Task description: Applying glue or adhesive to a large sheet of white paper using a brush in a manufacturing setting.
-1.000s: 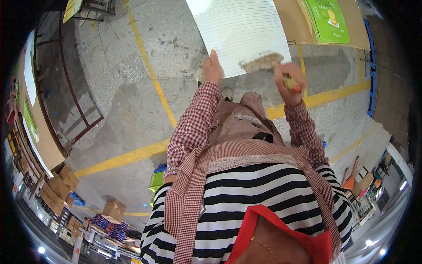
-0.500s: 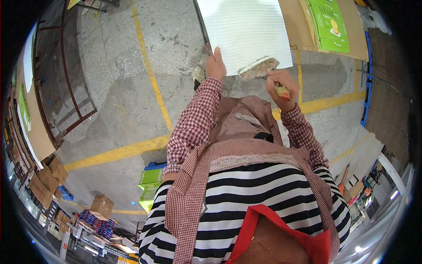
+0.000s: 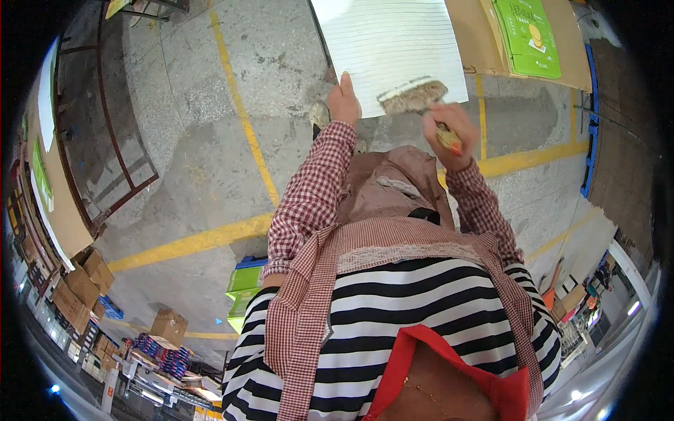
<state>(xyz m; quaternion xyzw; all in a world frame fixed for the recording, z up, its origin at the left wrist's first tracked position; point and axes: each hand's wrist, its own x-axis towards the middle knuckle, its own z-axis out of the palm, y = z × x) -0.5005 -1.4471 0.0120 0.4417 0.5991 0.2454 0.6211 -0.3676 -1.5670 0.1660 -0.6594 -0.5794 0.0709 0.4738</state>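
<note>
A white sheet [image 3: 393, 42] with fine parallel lines lies before me on top of brown board. My left hand [image 3: 344, 103] grips its near left corner, thumb along the edge and the other fingers mostly hidden. A wide, flat brush [image 3: 414, 96] with a pale bristle edge is over the sheet's near right part. My right hand [image 3: 451, 133], slightly blurred, is closed around the brush's handle, whose yellowish end with a red tip shows below the fingers. Whether the bristles touch the sheet I cannot tell.
Right of the sheet, a green printed package [image 3: 530, 38] lies on brown cardboard [image 3: 484, 42]. A dark metal frame [image 3: 116, 133] stands at the left. Green packages [image 3: 242, 291] sit low beside my left arm. Cardboard boxes [image 3: 168, 328] stand further off. Yellow lines [image 3: 189, 242] mark the concrete floor.
My right hand has moved the brush slightly away from me, further over the sheet. My left hand stays at the corner.
</note>
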